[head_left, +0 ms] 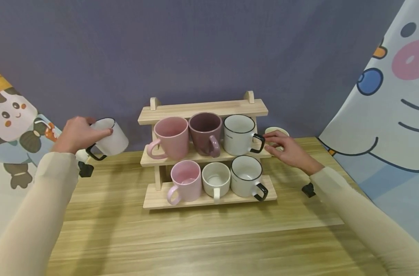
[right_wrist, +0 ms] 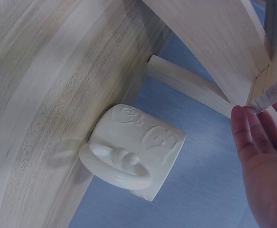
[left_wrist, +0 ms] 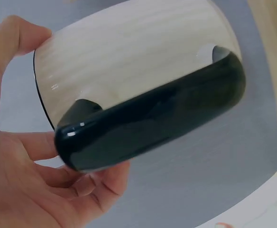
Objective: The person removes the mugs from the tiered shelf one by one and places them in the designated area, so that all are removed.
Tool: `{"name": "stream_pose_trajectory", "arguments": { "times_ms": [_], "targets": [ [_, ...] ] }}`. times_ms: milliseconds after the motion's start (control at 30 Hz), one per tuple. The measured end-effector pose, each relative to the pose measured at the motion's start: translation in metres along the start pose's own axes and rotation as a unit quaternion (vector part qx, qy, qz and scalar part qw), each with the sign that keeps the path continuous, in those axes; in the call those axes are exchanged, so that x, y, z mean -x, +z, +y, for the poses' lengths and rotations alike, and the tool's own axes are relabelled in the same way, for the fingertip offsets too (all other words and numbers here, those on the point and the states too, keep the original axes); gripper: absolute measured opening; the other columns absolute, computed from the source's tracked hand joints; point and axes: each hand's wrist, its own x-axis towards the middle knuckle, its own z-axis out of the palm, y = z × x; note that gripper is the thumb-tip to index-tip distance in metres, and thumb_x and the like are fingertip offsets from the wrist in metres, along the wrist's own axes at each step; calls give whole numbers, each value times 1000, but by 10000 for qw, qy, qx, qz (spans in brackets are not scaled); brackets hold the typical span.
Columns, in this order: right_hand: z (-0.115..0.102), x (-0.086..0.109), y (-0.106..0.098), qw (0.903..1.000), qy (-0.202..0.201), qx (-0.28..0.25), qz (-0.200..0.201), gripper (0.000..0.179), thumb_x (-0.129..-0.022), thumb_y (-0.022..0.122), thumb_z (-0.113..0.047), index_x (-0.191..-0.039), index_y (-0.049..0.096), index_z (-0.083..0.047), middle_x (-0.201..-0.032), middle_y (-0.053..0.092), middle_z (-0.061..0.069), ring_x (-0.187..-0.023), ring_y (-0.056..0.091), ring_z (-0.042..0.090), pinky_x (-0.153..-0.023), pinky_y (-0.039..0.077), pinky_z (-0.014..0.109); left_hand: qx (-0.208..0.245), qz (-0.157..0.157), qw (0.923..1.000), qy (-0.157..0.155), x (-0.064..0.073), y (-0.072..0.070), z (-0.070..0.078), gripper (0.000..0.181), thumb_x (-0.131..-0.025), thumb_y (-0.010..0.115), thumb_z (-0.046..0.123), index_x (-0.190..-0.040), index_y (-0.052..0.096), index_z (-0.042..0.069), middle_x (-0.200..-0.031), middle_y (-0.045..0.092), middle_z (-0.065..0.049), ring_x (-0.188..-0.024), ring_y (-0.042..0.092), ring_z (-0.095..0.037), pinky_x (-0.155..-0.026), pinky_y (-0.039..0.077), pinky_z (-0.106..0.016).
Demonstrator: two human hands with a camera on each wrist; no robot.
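- White mug (head_left: 113,141): glossy, with a thin black rim (left_wrist: 41,97) and a broad black handle (left_wrist: 152,121); raised above the tabletop (head_left: 195,241) at centre left of the head view, tilted, base toward the lower right, handle at the lower left.
- Left hand (head_left: 79,135): grips the white mug at its rim end, thumb on one side and bent fingers on the other.
- Right hand (head_left: 286,150): fingers loosely extended, right of centre; in the right wrist view the fingertips meet a board end of the wooden rack (head_left: 202,110). How firmly they press cannot be told.
- Middle board, left to right: pink mug (head_left: 176,140), plum mug (head_left: 200,134), black-rimmed mug (head_left: 236,138).
- Bottom board, left to right: pale pink mug (head_left: 188,184), small cream cup (head_left: 214,183), second black-rimmed mug (head_left: 244,178).
- Left wrist view: shows the handle's full outer face and the fingers beneath it, partly concealed in the head view.
- Right wrist view: reveals raised figures and a looped handle on the cream mug (right_wrist: 150,142), which stands on the tabletop near the rack; from the head, the right hand covers much of it.
- Head view alone: both rows of mugs, before a blue-grey cloth (head_left: 202,50).
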Motion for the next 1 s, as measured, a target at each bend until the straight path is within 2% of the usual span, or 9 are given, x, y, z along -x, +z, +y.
{"name": "stream_pose_trajectory", "arguments": {
  "times_ms": [133,267,433,533,633,767,867,1000],
  "targets": [
    [0,1,0,10000,37,-9,0,28,-94,60,-10,-118,62,4,-124,52,14,-104,55,29,-80,50,41,41,39,10000,-7,-3,18,0,74,-80,63,59,-103,59,-11,-94,59,-29,-77,54,-37,-54,45,-43],
    [2,1,1,9999,119,27,-59,29,-94,59,-12,-119,62,3,-125,52,12,-104,55,27,-80,51,37,34,-96,9999,-1,-5,35,0,77,-79,64,59,-106,58,-13,-96,58,-29,-77,54,-37,-54,45,-43],
    [3,1,1,9999,112,20,-55,29,-94,59,-13,-118,62,3,-124,52,12,-103,56,28,-79,51,34,-2,-379,9993,25,-10,52,-2,91,-80,61,61,-122,49,-18,-118,49,-37,-100,49,-50,-71,45,-56],
    [2,0,1,10000,44,82,-21,28,-93,60,-9,-118,62,4,-123,52,14,-103,55,28,-78,51,37,33,-446,9990,38,-13,62,0,93,-80,62,60,-126,46,-19,-125,44,-39,-109,43,-53,-81,41,-61],
    [-4,0,1,9999,-7,98,42,27,-92,60,-4,-116,61,7,-122,52,18,-103,55,31,-78,50,42,26,-407,9991,71,-16,71,3,92,-79,63,60,-124,48,-18,-124,46,-38,-111,42,-52,-84,40,-61],
    [-27,1,-4,10000,-51,66,44,26,-91,59,2,-115,60,12,-121,52,23,-104,53,36,-78,49,47,-21,-370,9993,90,-20,84,4,89,-78,64,59,-121,51,-18,-121,47,-38,-111,41,-52,-86,39,-61],
    [-39,2,-7,9999,-79,84,-27,25,-92,58,2,-114,59,13,-120,51,24,-103,53,37,-78,50,44,-61,-376,9992,100,-23,92,4,87,-78,65,57,-120,52,-18,-120,48,-38,-111,41,-52,-88,38,-61],
    [-34,1,-6,9999,-39,101,-54,26,-93,58,-1,-115,60,12,-121,51,22,-101,54,36,-78,50,42,-97,-360,9992,116,-25,100,4,85,-78,66,54,-118,53,-19,-117,49,-38,-108,43,-52,-87,39,-61]
  ]
}}
